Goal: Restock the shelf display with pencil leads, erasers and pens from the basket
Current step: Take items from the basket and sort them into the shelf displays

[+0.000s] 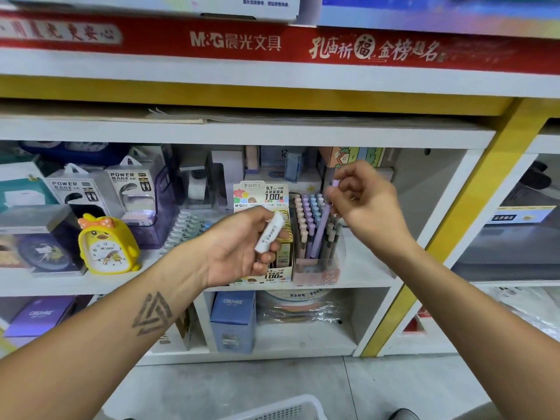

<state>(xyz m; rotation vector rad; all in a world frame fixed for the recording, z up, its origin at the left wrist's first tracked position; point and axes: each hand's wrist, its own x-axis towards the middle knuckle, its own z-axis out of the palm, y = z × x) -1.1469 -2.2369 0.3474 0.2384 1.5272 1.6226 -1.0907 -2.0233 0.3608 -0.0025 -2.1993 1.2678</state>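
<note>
Restocking looks mid-way. The right hand (360, 195) pinches a purple pen (321, 225), its lower end already down among the pens in the pen holder (315, 272) on the shelf (357, 277). The left hand (242, 247) grips a white lead tube (270, 231) just in front of the lead box (274, 268), not yet placed. The basket (281, 411) rim shows near, its contents hidden.

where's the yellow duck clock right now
In the head view, the yellow duck clock stands on the middle shelf, left of centre, in front of the power bank boxes and just left of the left hand.
</note>
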